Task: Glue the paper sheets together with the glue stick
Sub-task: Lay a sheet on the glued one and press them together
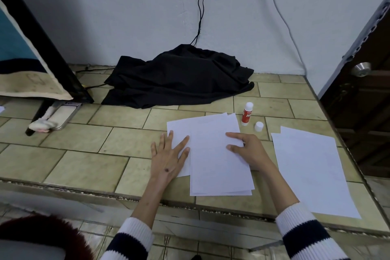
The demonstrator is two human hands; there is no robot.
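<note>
A stack of white paper sheets (213, 154) lies slightly fanned near the front edge of the tiled counter (88, 154). My left hand (168, 155) rests flat with fingers spread on the stack's left edge. My right hand (247, 150) presses down on the top sheet's right side, fingers pointing left. A red and white glue stick (247, 114) stands upright just behind the stack, uncapped, with its white cap (259, 126) beside it. A second pile of white sheets (312, 167) lies to the right.
A crumpled black cloth (179, 76) sits at the back against the wall, with cables running up from it. A dark framed board (42, 48) leans at the left above a phone (63, 114) and a white rag. A door with a knob (362, 69) is at right.
</note>
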